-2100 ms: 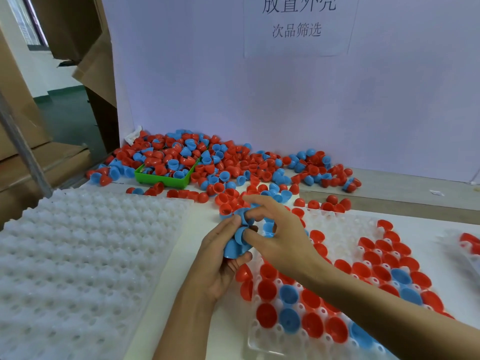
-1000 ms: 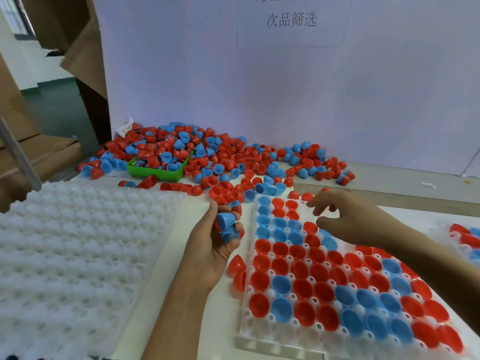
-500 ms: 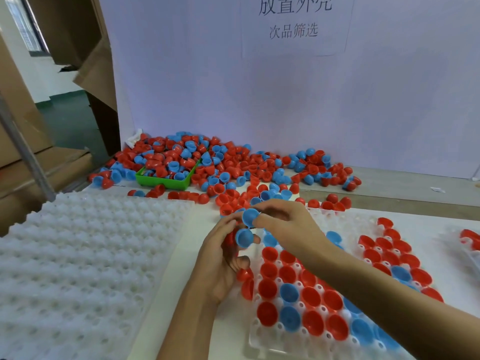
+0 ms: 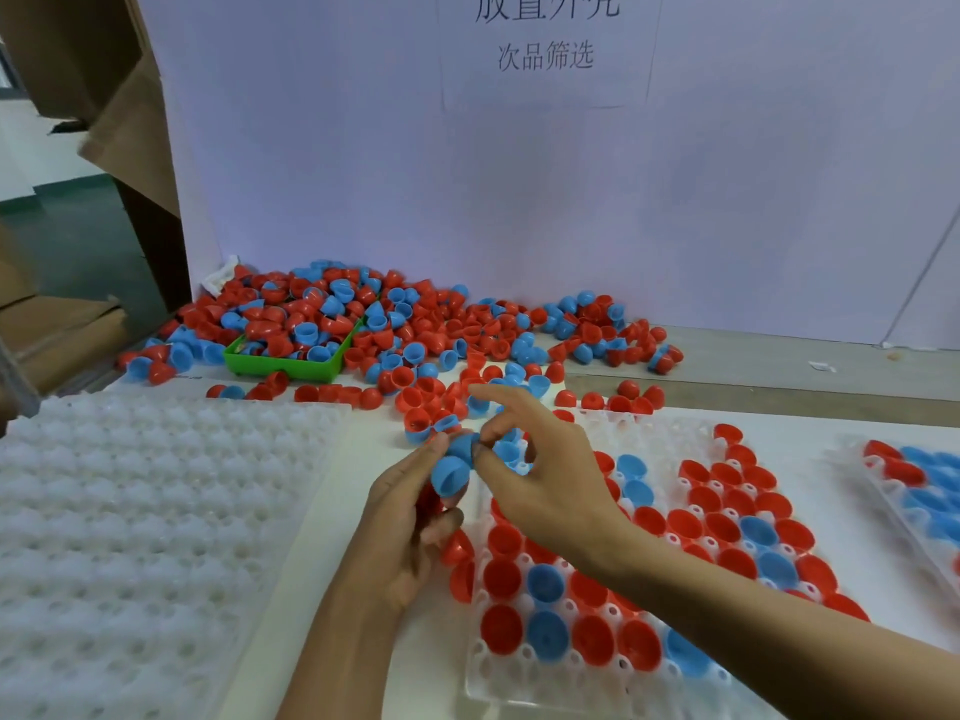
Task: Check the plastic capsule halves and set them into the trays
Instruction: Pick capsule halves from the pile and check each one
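Note:
My left hand (image 4: 402,517) grips a small stack of capsule halves, blue ones (image 4: 449,472) on top and red showing below, just left of the clear tray (image 4: 649,436). My right hand (image 4: 540,480) reaches across the tray and pinches a blue half (image 4: 465,444) at the top of that stack with thumb and middle finger; its index finger sticks up. The tray holds rows of red and blue halves, open side up, and its far rows are partly bare. A big loose pile of red and blue halves (image 4: 415,330) lies behind.
A white bumpy tray (image 4: 130,537) fills the left foreground. A green bin (image 4: 291,356) with halves sits in the pile at back left. Another filled tray (image 4: 919,480) shows at the right edge. A white wall with a paper sign (image 4: 545,44) closes off the back; cardboard stands left.
A second ago my right hand was over the tray's far rows; it came back to the stack in my left hand and now pinches its top blue half.

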